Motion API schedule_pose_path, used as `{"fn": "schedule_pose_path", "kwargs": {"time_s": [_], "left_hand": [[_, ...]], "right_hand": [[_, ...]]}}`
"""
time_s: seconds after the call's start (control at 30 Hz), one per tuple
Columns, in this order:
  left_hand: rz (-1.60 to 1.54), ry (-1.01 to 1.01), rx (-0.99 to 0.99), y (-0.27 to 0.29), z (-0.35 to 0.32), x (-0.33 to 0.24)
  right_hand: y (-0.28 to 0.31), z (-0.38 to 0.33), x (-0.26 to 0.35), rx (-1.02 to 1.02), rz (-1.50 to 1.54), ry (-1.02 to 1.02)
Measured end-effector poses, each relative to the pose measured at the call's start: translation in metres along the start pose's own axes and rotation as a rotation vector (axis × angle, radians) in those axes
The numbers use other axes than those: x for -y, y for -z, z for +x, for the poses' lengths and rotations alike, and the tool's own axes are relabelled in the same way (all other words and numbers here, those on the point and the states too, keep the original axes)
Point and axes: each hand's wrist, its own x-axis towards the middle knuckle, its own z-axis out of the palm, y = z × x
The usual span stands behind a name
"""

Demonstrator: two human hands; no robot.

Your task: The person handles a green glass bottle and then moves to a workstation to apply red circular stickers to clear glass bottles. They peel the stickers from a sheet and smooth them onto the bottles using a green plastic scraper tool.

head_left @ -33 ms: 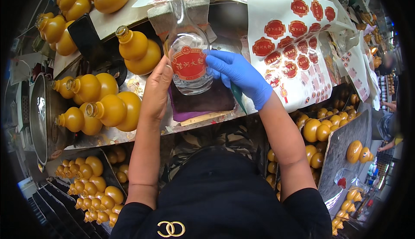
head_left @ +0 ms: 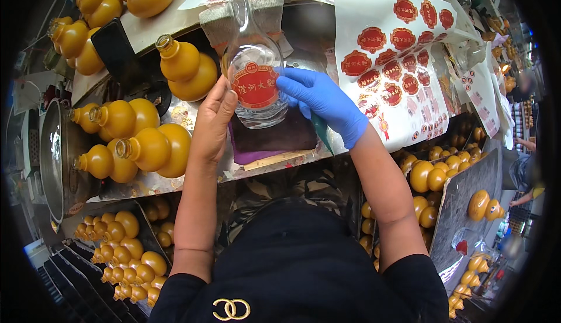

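Pressing red label (head_left: 255, 86) onto clear glass bottle (head_left: 252, 71) — label was on | left hand (head_left: 211, 125) steadied its side, gloved right hand (head_left: 323, 102) smoothed | bottle rested on purple cloth (head_left: 270, 140) — surface (head_left: 175, 182).

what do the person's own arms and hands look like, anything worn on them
The left hand is bare, with no glove, ring or watch showing. The right hand wears a thin blue disposable glove that ends at the wrist. Both forearms are uncovered up to short black sleeves near the lower edge, part of a black top with a small gold emblem of two linked rings.
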Motion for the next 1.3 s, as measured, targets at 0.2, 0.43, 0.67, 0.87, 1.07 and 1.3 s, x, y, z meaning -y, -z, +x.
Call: {"fn": "schedule_pose_path", "kwargs": {"time_s": [0.2, 0.43, 0.67, 0.87, 1.07, 1.3], "left_hand": [[-0.07, 0.03, -0.002, -0.003, 0.001, -0.001], [-0.309, 0.079, -0.059, 0.001, 0.004, -0.005], [-0.253, 0.053, -0.027, -0.002, -0.001, -0.005], [-0.174, 0.043, 0.008, -0.006, -0.003, -0.014], [-0.253, 0.085, -0.068, -0.005, 0.0, -0.006], [-0.212, 0.058, -0.061, -0.005, 0.002, -0.003]], "right_hand": [[0.005, 0.005, -0.006, 0.027, 0.031, 0.012], [0.003, 0.006, -0.001, 0.051, 0.069, -0.035], [0.006, 0.015, -0.018, -0.004, 0.063, -0.038], [0.007, 0.015, -0.012, 0.027, 0.036, -0.042], [0.006, 0.012, -0.012, 0.015, 0.026, -0.041], [0.0, 0.009, -0.002, 0.014, 0.031, -0.049]]}}
